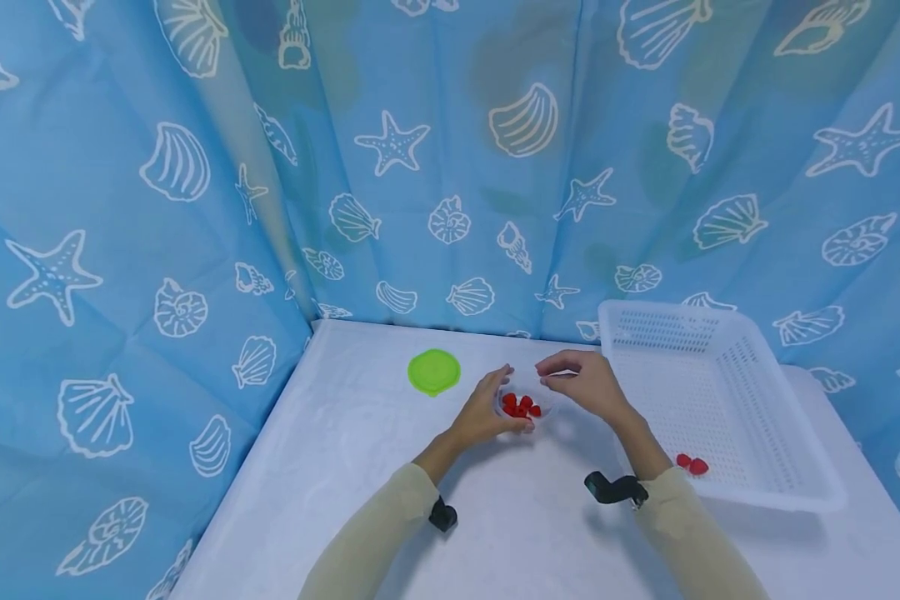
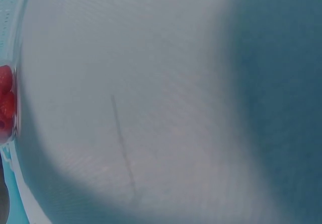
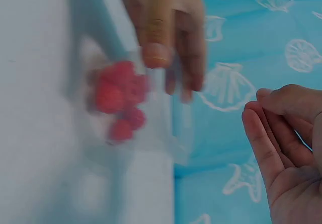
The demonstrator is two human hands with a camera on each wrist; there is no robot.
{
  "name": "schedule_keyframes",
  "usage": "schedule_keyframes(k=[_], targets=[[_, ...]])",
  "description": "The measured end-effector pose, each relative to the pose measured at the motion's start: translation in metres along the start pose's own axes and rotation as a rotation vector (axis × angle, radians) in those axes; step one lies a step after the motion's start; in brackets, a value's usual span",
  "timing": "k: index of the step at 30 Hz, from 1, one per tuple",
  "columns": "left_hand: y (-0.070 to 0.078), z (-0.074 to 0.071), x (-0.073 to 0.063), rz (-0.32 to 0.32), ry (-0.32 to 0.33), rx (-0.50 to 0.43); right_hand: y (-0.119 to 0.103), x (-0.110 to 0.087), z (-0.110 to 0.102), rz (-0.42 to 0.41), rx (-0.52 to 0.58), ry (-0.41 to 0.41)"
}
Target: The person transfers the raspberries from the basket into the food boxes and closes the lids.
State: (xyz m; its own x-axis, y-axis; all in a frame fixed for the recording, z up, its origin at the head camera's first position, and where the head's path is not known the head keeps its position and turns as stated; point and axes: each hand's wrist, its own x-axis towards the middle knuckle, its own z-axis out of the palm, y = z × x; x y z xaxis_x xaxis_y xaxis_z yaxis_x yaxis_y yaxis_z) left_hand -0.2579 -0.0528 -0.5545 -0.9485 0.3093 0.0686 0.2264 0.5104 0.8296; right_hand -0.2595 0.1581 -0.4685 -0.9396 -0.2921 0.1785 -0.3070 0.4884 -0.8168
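My left hand [image 1: 487, 412] grips a small clear plastic container [image 1: 546, 410] from its left side, thumb at the near side and fingers at the far side. Several red raspberries [image 1: 521, 406] lie in it; they show blurred in the right wrist view. Over the container's right edge hovers my right hand [image 1: 587, 385], its thumb and fingertips close together with nothing visible between them. At the left border of the left wrist view, a slice of the container with red berries [image 2: 6, 103] shows, the left hand itself mostly out of frame.
A white perforated basket [image 1: 787, 417] stands on the right of the white table [image 1: 495, 533], with two raspberries [image 1: 692, 464] near its front left corner. Left of the container lies a green round lid [image 1: 433, 372]. Blue shell-print curtains [image 1: 450, 167] hang behind and to the left.
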Motion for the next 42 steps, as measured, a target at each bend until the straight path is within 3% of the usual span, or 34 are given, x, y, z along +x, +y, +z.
schedule_keyframes(k=[11, 13, 19, 24, 29, 36, 42], targets=[[-0.009, 0.000, -0.002, 0.015, 0.012, -0.015, -0.015, -0.007, -0.055, -0.029, -0.001, 0.137], [-0.011, -0.001, -0.003, 0.022, 0.012, -0.014, -0.027, -0.012, -0.064, -0.053, -0.014, 0.153], [-0.014, -0.001, -0.001, 0.028, 0.004, -0.025, -0.026, -0.009, -0.096, -0.048, -0.071, 0.204], [-0.013, -0.003, 0.001, 0.020, 0.000, -0.018, -0.013, -0.002, -0.122, -0.019, -0.200, 0.174], [-0.009, -0.004, 0.001, 0.008, -0.003, -0.006, 0.006, -0.003, -0.139, 0.065, -0.291, 0.125], [-0.005, -0.003, 0.000, 0.013, -0.002, -0.006, 0.039, -0.011, -0.145, 0.144, -0.353, 0.029], [-0.002, -0.001, -0.001, 0.046, -0.009, -0.030, 0.069, -0.021, -0.145, 0.271, -0.398, -0.097]])
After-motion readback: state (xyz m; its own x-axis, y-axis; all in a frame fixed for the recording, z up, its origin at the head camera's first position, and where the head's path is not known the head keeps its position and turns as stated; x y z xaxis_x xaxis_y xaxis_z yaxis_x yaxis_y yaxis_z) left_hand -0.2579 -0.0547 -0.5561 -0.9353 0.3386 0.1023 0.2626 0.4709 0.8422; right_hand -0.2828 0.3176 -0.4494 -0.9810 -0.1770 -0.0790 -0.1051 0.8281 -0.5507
